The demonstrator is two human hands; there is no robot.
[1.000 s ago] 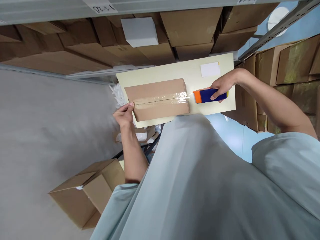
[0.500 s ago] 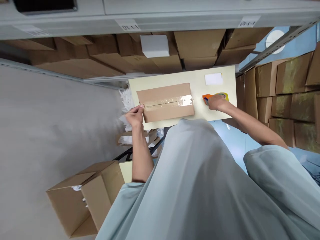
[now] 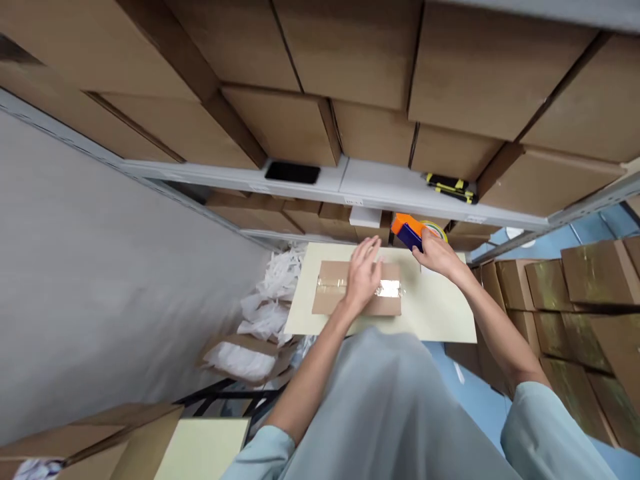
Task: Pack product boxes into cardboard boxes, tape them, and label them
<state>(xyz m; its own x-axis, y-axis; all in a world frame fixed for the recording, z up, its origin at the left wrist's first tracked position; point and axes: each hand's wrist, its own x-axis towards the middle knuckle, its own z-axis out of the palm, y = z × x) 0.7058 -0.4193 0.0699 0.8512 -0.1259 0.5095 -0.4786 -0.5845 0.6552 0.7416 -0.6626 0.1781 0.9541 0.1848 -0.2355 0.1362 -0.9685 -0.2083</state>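
Note:
A flat cardboard box (image 3: 331, 303) lies on the cream tabletop (image 3: 440, 320), with a strip of shiny clear tape along its middle seam. Over the right half of the box is my left hand (image 3: 364, 277), fingers stretched out and nothing held; whether it touches the cardboard I cannot tell. My right hand (image 3: 434, 253) is wrapped round an orange and blue tape dispenser (image 3: 407, 230) with a yellow-edged roll, raised above the table's back right part. My fingers hide some of its handle.
Beyond the table, a grey shelf (image 3: 380, 177) carries cardboard boxes, a black phone (image 3: 293, 172) and black-and-yellow utility knives (image 3: 451, 187). White packing material (image 3: 270, 293) is heaped at left beside the wall. Stacked taped cartons (image 3: 565, 333) stand at right.
My left hand has left the box's left end and moved over its right half, fingers now extended. My right hand has lifted the tape dispenser off the table. The view has tilted up.

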